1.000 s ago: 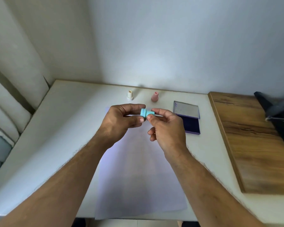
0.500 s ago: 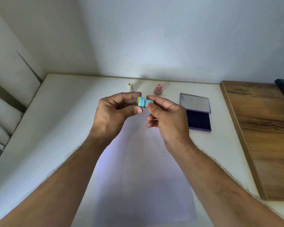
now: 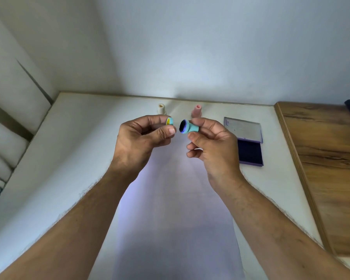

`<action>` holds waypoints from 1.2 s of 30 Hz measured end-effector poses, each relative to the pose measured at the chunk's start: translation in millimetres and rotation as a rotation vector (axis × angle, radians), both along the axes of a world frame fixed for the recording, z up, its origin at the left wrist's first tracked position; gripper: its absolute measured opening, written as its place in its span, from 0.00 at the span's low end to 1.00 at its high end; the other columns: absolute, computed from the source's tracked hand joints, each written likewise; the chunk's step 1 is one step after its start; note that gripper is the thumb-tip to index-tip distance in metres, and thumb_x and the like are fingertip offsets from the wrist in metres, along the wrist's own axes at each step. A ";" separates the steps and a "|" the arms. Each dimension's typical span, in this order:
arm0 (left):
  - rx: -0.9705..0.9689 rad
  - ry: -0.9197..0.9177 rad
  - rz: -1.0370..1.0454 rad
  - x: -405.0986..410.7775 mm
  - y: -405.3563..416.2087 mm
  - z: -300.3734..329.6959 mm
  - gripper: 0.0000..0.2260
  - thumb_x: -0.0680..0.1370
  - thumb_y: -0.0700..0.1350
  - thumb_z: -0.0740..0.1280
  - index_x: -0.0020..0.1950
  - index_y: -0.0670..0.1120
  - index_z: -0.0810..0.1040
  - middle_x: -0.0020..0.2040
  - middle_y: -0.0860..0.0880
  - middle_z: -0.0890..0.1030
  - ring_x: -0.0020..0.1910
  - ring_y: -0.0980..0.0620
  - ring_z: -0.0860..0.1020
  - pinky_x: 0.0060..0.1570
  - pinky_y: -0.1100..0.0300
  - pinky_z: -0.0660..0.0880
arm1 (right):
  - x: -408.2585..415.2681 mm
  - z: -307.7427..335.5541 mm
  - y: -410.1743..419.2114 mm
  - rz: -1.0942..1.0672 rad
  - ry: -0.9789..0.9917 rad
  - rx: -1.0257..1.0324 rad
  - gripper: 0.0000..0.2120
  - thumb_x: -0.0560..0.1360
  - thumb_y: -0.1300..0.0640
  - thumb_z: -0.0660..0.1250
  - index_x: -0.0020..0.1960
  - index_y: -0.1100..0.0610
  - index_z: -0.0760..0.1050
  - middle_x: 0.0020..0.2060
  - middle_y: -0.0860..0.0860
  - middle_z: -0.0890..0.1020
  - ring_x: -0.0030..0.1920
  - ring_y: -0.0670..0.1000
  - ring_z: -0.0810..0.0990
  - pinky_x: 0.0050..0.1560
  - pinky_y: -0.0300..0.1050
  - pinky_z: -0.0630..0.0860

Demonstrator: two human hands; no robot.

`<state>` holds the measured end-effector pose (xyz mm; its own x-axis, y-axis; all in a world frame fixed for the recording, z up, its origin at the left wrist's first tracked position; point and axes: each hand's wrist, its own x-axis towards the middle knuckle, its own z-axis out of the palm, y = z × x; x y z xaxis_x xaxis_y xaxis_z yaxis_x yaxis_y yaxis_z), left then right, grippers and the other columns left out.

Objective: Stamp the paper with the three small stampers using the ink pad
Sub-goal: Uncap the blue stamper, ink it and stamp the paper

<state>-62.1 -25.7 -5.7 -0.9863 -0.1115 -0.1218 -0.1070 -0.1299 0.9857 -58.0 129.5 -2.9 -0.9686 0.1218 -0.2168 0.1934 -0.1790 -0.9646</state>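
Teal stamper [image 3: 191, 128] uncapped, centre frame, inked face leftward; cap [image 3: 170, 121] just left. Cream stamper [image 3: 161, 109], pink stamper [image 3: 197, 111] upright behind. Ink pad [image 3: 250, 151] open, right. Paper [image 3: 176, 209] flat, lower centre.

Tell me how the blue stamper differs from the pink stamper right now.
The blue stamper is pinched in the right hand, lying sideways above the paper; the pink stamper stands upright on the table. The blue stamper's cap is off, held by the left hand, baring its dark face; the pink stamper's face is hidden. Both are small.
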 end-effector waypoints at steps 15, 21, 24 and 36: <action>-0.036 0.003 0.009 -4.1 6.1 -5.1 0.12 0.74 0.34 0.72 0.55 0.44 0.84 0.50 0.40 0.84 0.43 0.51 0.83 0.46 0.61 0.80 | 3.0 8.6 4.1 0.188 -0.116 -0.429 0.17 0.76 0.74 0.62 0.50 0.54 0.81 0.37 0.50 0.83 0.28 0.48 0.76 0.31 0.40 0.76; -0.052 -0.011 -0.010 -4.9 17.1 -6.1 0.12 0.74 0.33 0.72 0.57 0.43 0.83 0.51 0.41 0.85 0.43 0.50 0.84 0.48 0.59 0.81 | 2.3 8.7 9.8 0.117 -0.110 -0.349 0.11 0.75 0.67 0.68 0.53 0.55 0.82 0.40 0.55 0.84 0.30 0.51 0.78 0.33 0.43 0.78; -0.030 -0.037 -0.001 -5.3 21.2 -6.5 0.12 0.74 0.34 0.73 0.55 0.44 0.84 0.51 0.41 0.85 0.48 0.44 0.85 0.50 0.57 0.82 | -1.5 9.8 17.1 -0.030 -0.137 -0.254 0.04 0.75 0.62 0.70 0.48 0.59 0.83 0.37 0.56 0.85 0.32 0.52 0.81 0.33 0.42 0.80; -0.056 -0.055 -0.034 -4.1 40.9 -7.2 0.11 0.73 0.34 0.74 0.51 0.48 0.85 0.46 0.44 0.86 0.42 0.51 0.83 0.50 0.60 0.81 | -11.7 5.4 76.2 -0.164 0.040 1.002 0.07 0.71 0.53 0.74 0.45 0.56 0.85 0.38 0.51 0.86 0.35 0.47 0.81 0.33 0.32 0.73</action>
<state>-66.3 15.2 -12.9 -0.9815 -0.0859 -0.1709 -0.1651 -0.0702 0.9838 -69.6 205.7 2.5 -0.9280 0.3617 0.0900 0.2035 0.6940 -0.6906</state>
